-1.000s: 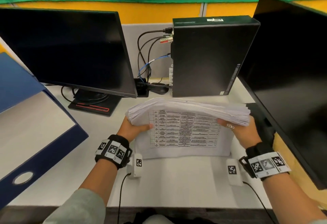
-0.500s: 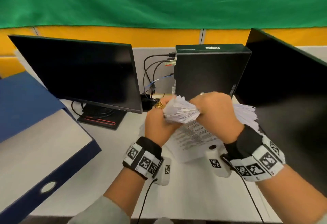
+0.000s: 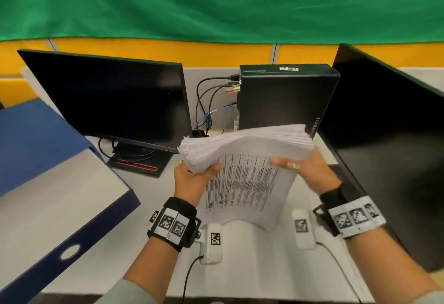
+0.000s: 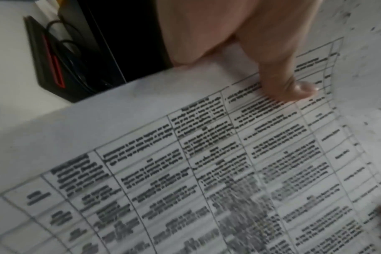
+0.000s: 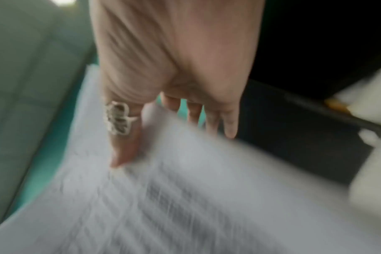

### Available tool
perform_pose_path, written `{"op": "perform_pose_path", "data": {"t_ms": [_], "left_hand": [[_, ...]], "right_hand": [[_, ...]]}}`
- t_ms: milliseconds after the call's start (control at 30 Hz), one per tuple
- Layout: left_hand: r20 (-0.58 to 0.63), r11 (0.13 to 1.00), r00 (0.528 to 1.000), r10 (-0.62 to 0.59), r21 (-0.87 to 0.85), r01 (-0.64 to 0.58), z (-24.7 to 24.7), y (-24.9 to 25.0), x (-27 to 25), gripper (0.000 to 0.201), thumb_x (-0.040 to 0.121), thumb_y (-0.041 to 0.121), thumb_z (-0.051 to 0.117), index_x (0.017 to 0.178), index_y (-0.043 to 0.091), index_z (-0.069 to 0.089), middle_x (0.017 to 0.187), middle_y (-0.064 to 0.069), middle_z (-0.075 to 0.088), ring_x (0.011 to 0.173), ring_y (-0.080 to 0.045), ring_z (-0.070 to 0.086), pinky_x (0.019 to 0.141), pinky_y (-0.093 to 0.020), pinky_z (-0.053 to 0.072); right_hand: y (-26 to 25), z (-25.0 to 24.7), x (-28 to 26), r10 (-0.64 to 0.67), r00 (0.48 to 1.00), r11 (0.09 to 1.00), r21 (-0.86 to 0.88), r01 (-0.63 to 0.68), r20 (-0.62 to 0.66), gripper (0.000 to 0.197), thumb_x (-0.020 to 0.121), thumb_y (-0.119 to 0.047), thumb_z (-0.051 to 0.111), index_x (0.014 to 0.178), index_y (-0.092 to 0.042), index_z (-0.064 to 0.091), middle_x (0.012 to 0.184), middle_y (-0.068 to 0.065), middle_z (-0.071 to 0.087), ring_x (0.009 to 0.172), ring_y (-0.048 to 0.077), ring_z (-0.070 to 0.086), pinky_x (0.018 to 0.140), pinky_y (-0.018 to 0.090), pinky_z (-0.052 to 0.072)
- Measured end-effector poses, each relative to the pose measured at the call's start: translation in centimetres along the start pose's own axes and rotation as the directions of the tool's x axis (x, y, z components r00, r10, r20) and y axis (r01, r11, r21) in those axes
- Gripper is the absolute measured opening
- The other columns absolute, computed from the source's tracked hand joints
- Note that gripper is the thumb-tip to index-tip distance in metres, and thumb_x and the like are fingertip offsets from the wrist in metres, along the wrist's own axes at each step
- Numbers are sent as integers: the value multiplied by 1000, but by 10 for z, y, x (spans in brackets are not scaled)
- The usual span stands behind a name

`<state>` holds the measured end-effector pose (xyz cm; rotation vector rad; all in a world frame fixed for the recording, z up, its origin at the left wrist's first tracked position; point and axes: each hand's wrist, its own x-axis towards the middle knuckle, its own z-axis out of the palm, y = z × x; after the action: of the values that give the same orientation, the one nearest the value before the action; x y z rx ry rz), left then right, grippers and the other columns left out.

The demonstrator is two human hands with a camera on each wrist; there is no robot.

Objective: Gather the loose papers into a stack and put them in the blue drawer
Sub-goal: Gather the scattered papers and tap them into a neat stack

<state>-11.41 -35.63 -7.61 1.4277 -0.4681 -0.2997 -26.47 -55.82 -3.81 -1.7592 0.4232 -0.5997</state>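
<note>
The paper stack (image 3: 245,146), bunched between crossed fists half a second ago, is now held level, gripped by the left hand (image 3: 192,180) and right hand (image 3: 305,171); its printed bottom sheet droops.

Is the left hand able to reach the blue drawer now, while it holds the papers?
Probably yes. The blue drawer lies open beside the left hand, with bare desk between. But both hands grip the paper stack, so the right hand must move along.
</note>
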Motion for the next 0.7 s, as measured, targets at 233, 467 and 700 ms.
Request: {"op": "perform_pose_path", "data": {"t_ms": [233, 467, 700], "left_hand": [[234, 991, 972, -36, 137, 4, -15, 12, 3, 59, 66, 12, 78, 119, 18, 52, 104, 8, 65, 94, -3, 63, 63, -10, 53], [-136, 970, 965, 224, 122, -208, 3, 15, -20, 56, 66, 15, 82, 100, 32, 40, 108, 3, 53, 94, 1, 61, 68, -15, 55], [-222, 919, 913, 342, 282, -276, 2, 2, -42, 41, 85, 31, 58, 123, 22, 46, 111, 10, 44, 103, 15, 46, 79, -4, 47]], "right_hand": [[31, 10, -11, 66, 998, 965, 254, -62, -4, 62, 47, -32, 89, 105, -25, 67, 108, 9, 70, 100, 27, 67, 79, 40, 57], [35, 17, -15, 52, 998, 937, 348, -35, -39, 54, 49, -28, 86, 99, -25, 68, 103, 8, 72, 97, 28, 69, 69, 35, 58], [44, 23, -23, 70, 997, 915, 399, -50, -35, 71, 35, -41, 92, 100, -24, 68, 103, 8, 72, 96, 27, 69, 72, 39, 58]]}}
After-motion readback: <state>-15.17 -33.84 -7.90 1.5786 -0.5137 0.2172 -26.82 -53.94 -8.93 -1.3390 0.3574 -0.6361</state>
